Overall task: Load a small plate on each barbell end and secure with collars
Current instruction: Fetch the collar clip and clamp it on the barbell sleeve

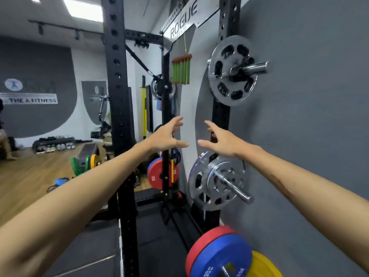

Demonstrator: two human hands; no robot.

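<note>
Both arms reach forward toward a black rack upright (220, 116) by the grey wall. My left hand (165, 136) and my right hand (219, 139) are open, fingers spread, a little apart and holding nothing. Just below my right hand, small silver plates (216, 181) with holes sit on a chrome storage peg (235, 189). A larger silver plate (232, 71) hangs on an upper peg (254, 67). No barbell or collar is visible.
Red, blue and yellow bumper plates (219, 254) sit low at the right. A second black upright (119, 108) stands to the left. A red plate (161, 173) hangs on the far post. Green and yellow plates (85, 162) stand on the wood floor.
</note>
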